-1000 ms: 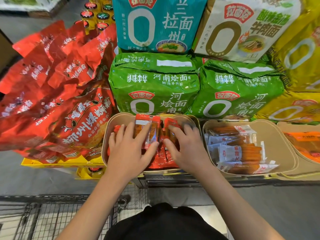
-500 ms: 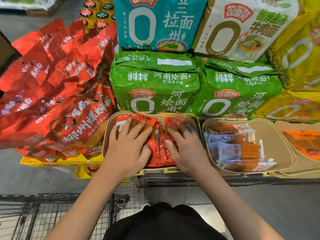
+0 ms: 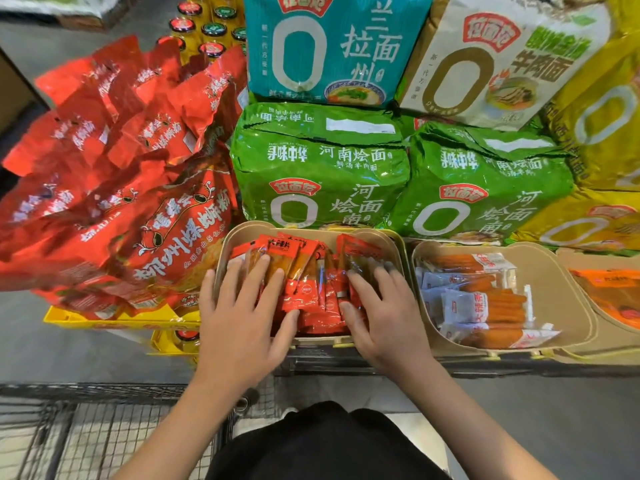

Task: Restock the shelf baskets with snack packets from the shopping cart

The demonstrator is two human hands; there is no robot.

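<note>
Setting: shop aisle with a grey floor; a low shelf edge [image 3: 381,363] carries a row of tan baskets.
Landmark: middle basket [image 3: 225,251], tan, rounded corners, filled with red snack packets [image 3: 308,292].
Left hand [image 3: 239,320]: lies flat on the packets at the basket's left side, fingers straight and spread, thumb along the packets' near edge; it presses, it grips nothing.
Right hand [image 3: 381,317]: flat on the packets at the basket's right side, fingers straight and fanned out, pressing down, nothing pinched.
Right of the basket: second basket [image 3: 554,282] holding white-and-orange packets [image 3: 485,303]; beyond it a third with orange packs [image 3: 609,292].
Behind the basket: green noodle bags [image 3: 318,168], with a teal noodle bag [image 3: 329,46] and a cream one above.
Left of the basket: heap of large red bags [image 3: 114,188] on a yellow tray [image 3: 114,322].
Near side of the basket: wire shopping cart [image 3: 86,431], lower left; what it holds cannot be told.
</note>
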